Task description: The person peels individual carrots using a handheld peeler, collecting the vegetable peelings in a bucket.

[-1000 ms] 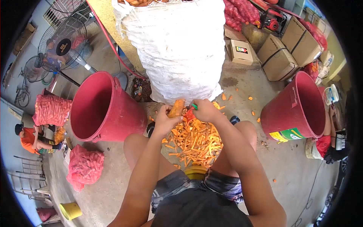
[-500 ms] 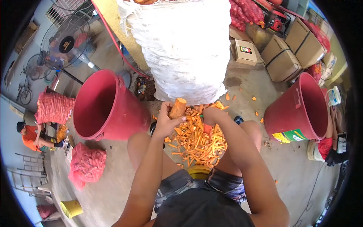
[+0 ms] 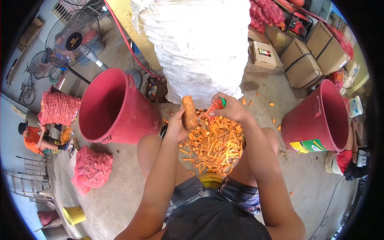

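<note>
My left hand (image 3: 176, 125) is closed round a thick, stubby carrot (image 3: 189, 111), tilted with its cut upper end clear of the fingers. In my right hand (image 3: 233, 107) is an orange-red peeler (image 3: 214, 108) with a green part near the fingers. The peeler's head reaches to the lower right side of the carrot. Below both hands, between my legs, spreads a heap of orange peelings and cut carrot ends (image 3: 214, 148). Just beyond the hands stands a large, full white sack (image 3: 202, 52).
A big red tub (image 3: 136, 116) stands to the left and another red tub (image 3: 306, 120) to the right. Pink mesh sacks (image 3: 92, 170) and a yellow bucket (image 3: 74, 215) lie farther left, near a seated person (image 3: 33, 142). Cardboard boxes (image 3: 300, 64) sit back right.
My right hand has risen from low over the peelings, and the peeler now shows beside the carrot. The carrot has turned more upright in my left hand. The whole view has shifted slightly.
</note>
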The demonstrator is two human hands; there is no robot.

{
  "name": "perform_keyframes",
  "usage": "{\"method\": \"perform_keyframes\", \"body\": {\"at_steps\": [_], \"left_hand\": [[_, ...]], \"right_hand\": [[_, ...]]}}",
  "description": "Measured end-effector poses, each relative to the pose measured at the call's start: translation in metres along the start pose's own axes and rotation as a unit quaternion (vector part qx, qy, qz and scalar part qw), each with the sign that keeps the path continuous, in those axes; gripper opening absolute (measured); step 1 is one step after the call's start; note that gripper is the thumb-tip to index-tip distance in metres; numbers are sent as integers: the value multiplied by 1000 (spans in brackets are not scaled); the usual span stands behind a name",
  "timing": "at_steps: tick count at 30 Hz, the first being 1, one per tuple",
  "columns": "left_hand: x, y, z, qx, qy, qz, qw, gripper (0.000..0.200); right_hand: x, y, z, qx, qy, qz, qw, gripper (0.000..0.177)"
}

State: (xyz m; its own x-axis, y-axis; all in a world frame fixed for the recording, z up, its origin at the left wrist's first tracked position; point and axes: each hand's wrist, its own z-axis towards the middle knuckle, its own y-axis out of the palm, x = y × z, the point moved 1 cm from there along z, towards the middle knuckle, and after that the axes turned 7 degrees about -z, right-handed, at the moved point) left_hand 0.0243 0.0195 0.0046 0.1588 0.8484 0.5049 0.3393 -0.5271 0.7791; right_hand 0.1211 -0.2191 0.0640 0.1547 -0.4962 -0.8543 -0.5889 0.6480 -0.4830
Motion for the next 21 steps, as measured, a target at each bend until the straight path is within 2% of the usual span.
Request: {"method": "perform_keyframes", "body": {"at_steps": [2,5,7,8,10,11,14,18,20,21], "left_hand": [[0,-6,1,21,-25,-8,999,42],[2,-12,2,-8,-24,-32,999,39],[2,-16,6,12,-33,-58,998,40],[1,-17,7,12,-34,-58,998,40],[0,-6,4,48,-27,-123,991,42],[-1,-1,3,48,-29,-123,991,42],[-2,-2,5,76,-4,-106,991,42],[-4,-16,14,58,5,-117,991,36],[-5,-17,16,62,14,-116,991,37],[-6,-16,16,35,10,-118,992,35]], "right_hand": [[-2,1,-2,9,-7,-11,1000,47],[0,3,-1,11,-29,-20,999,44],[5,8,2,63,-27,-196,978,35],[9,16,4,63,-26,-196,978,35],[10,40,4,40,-73,-293,952,33],[7,51,2,15,-60,-297,953,32],[-12,73,-3,14,-74,-306,949,29],[-25,81,-10,49,-119,-339,932,29],[-30,84,-11,52,-111,-333,935,30],[-31,84,-11,54,-103,-326,938,31]]}}
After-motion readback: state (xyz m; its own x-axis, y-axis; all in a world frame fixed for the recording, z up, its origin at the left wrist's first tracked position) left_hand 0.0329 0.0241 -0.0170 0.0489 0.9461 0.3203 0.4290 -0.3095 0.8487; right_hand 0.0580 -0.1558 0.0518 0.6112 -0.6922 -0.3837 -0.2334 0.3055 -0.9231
